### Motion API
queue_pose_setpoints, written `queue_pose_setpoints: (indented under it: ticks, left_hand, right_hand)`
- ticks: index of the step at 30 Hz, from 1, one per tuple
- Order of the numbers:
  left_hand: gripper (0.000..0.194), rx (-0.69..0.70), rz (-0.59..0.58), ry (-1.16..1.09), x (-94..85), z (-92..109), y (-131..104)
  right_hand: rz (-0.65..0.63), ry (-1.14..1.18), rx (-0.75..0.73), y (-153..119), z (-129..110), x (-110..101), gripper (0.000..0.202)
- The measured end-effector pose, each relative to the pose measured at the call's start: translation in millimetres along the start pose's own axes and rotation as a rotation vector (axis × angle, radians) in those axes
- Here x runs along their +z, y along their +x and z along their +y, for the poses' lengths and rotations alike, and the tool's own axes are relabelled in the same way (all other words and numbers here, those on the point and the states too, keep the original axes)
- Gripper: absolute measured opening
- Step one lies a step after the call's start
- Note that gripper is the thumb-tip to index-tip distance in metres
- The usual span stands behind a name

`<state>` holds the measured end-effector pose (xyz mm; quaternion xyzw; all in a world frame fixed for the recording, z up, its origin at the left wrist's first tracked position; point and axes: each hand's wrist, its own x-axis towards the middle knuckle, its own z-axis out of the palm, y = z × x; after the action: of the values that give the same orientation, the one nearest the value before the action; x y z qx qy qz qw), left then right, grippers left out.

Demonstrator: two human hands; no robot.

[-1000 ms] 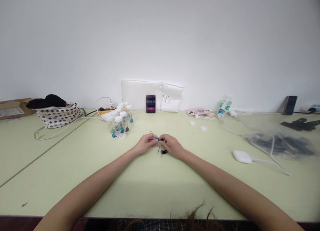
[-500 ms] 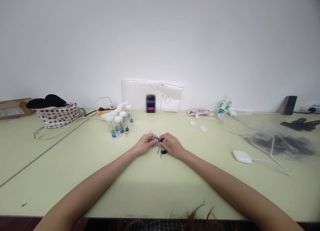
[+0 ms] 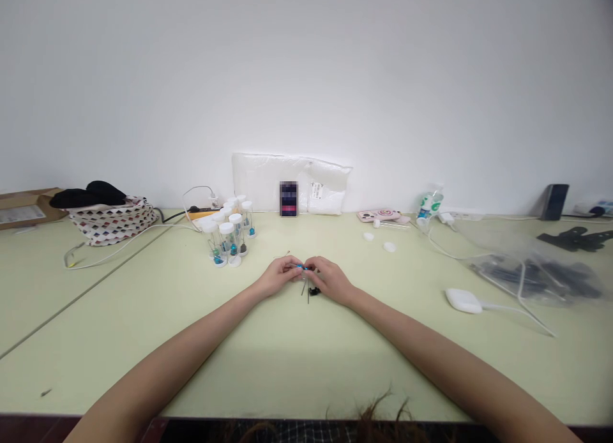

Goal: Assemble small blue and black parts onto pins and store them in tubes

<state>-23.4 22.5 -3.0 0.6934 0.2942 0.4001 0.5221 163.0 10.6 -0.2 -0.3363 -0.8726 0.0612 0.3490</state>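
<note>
Centrally in the head view, a small glossy blue piece (image 3: 299, 266) lies between the fingertips of both hands, just above the smooth, pale green tabletop (image 3: 297, 366). Its full outline is hidden by the fingers. Directly below the fingertips, on the near side, are slender, straight grey rods (image 3: 308, 294) and a compact black part (image 3: 314, 292) of irregular shape, the latter just beside the right thumb. Left of the left hand (image 3: 276, 278), and farther out, stand clear, cylindrical tubes (image 3: 235, 221) with matt white caps, holding blue and dark rounded contents. Beyond the right hand (image 3: 332, 281), to its far right, lie flat white discs (image 3: 389, 246); well to its right is a white, rounded-square plastic block (image 3: 463, 300). Straight beyond both hands, a slim rectangular phone (image 3: 288, 207) stands upright against a crinkled, translucent pouch (image 3: 329, 191).

Pose: the forearms converge from the lower corners, wrists low near the table. The left hand pinches the blue piece between thumb and curled fingers; the right hand, mirrored, closes thumb and forefinger on its opposite end.
</note>
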Motion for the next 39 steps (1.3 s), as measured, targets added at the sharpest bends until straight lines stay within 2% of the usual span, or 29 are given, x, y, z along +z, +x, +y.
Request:
queue_pose_setpoints:
  ticks: [39]
  left_hand:
    - [0.029,-0.008,0.002,-0.003,-0.5,-0.8,0.1]
  right_hand:
    - [-0.004,0.031,0.002,0.4,-1.5,-0.8,0.015]
